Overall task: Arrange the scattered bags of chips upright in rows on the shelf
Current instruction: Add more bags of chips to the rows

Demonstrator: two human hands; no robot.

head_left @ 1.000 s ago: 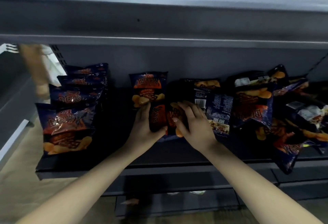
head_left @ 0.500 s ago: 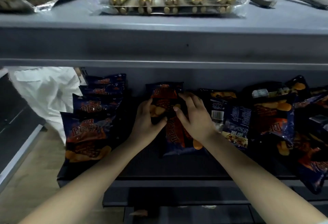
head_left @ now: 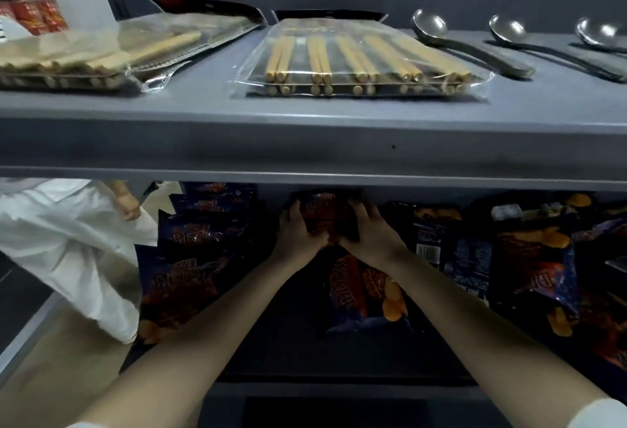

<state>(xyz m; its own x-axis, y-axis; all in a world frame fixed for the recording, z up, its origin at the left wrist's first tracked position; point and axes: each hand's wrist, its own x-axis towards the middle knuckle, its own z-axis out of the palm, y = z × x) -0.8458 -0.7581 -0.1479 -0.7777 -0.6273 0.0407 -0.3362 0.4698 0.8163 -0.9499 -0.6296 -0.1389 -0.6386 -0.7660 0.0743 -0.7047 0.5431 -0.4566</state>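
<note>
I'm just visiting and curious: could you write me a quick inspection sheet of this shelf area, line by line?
Surface: dark lower shelf, grey upper shelf above.
Job's things: held chip bag upright at the back; left row of bags standing; fallen bag lying under the wrists; loose pile on the right.
Clutter: chopstick packs and ladles on the upper shelf.
Grips: left hand and right hand both clasp the held chip bag.
Cables: nothing seen.
Surroundings: white garment at left.

Chip bags point(head_left: 190, 278) dark blue, orange-red print; shelf point(head_left: 305, 142) grey.
</note>
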